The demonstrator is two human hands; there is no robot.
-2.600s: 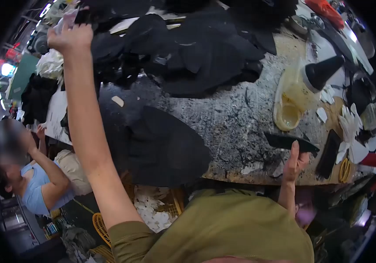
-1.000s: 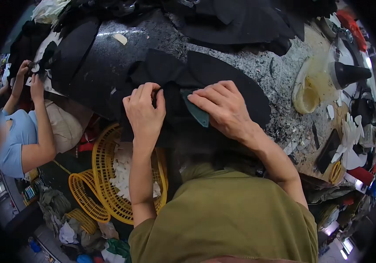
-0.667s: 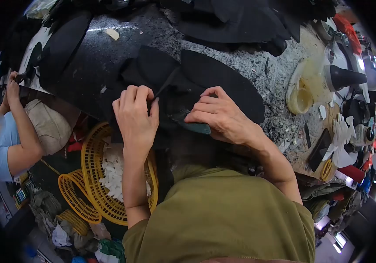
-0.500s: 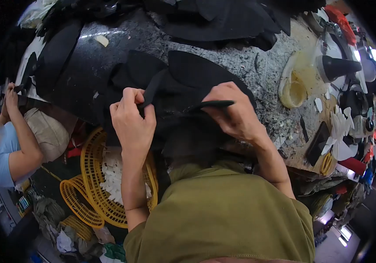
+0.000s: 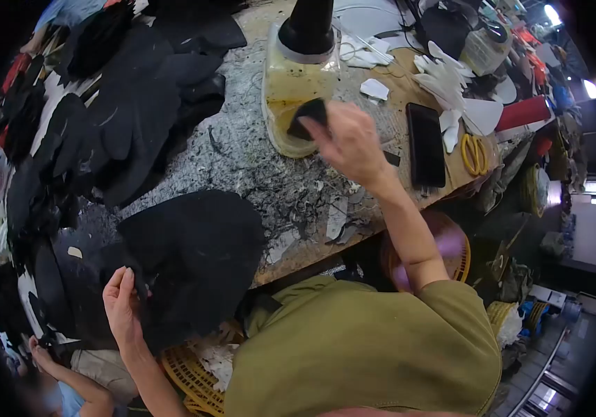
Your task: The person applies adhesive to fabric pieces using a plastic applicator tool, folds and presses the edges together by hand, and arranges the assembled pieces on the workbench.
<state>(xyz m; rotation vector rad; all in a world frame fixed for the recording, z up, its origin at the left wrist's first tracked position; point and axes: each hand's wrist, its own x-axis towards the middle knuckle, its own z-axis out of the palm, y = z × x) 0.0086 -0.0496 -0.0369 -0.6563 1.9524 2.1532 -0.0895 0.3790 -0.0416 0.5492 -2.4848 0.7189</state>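
Observation:
My right hand [image 5: 353, 142] is closed around a small black piece [image 5: 309, 118] that looks like fabric or foam. It is over the near end of a clear plastic container [image 5: 270, 76] holding yellowish liquid; whether the piece touches the liquid, I cannot tell. A black cone-shaped vessel [image 5: 307, 28] stands in the container's far part. At the left, my left hand [image 5: 123, 306] pinches with thumb and fingers at the edge of a large black sheet-like piece [image 5: 204, 243] lying on the table. What exactly sits between those fingertips is partly hidden.
Black cut pieces [image 5: 124, 118] are heaped across the left of the worktable. To the right are a phone [image 5: 425, 142], yellow-handled scissors [image 5: 474, 154] and white gloves [image 5: 444, 83]. A yellow basket [image 5: 185, 372] stands below the table edge. Another person's arm [image 5: 68, 375] shows at lower left.
The view has turned right. My right hand has moved from the black pieces to the liquid container, carrying a black piece. My left hand stays by the black material; the strip upright in it no longer shows.

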